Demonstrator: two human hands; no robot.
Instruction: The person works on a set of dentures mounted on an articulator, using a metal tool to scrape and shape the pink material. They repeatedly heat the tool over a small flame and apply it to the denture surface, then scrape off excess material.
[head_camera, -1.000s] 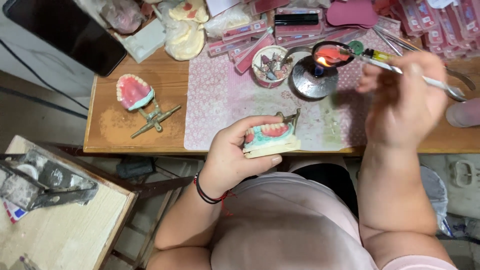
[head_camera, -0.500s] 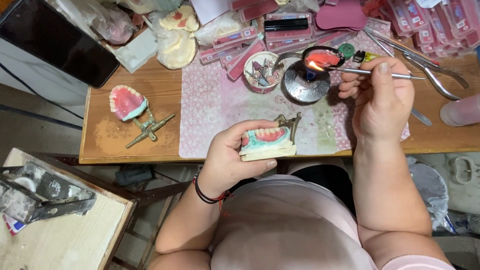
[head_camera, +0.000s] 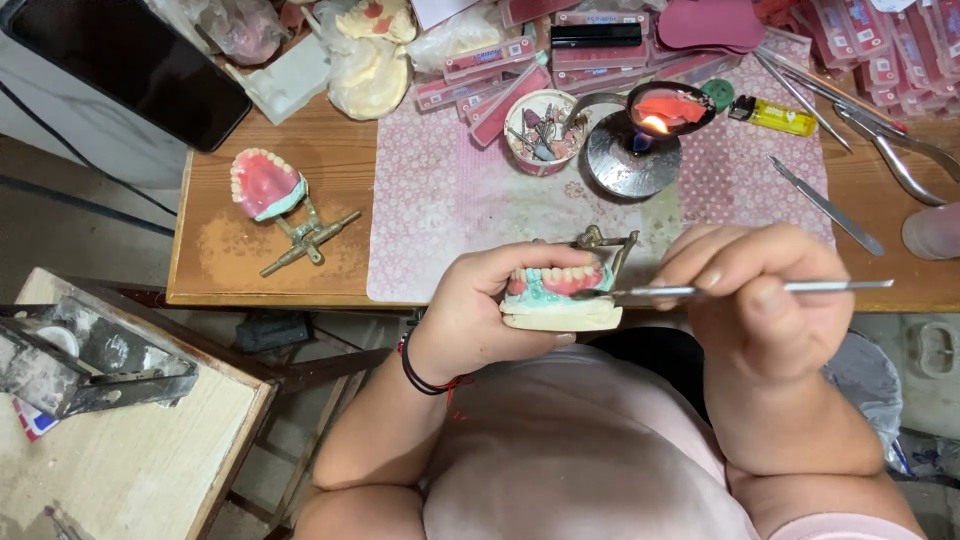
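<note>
Left hand (head_camera: 490, 310) grips denture model (head_camera: 562, 298), spatula (head_camera: 740, 289) touching.

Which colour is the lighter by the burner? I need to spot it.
Yellow lighter, seen in the head view, right of the lit burner.

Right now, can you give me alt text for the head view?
The left hand holds a denture model above the lap while the right hand puts a metal tool tip to its gums. On the table behind burn a small lamp, with a second model at left.
</note>
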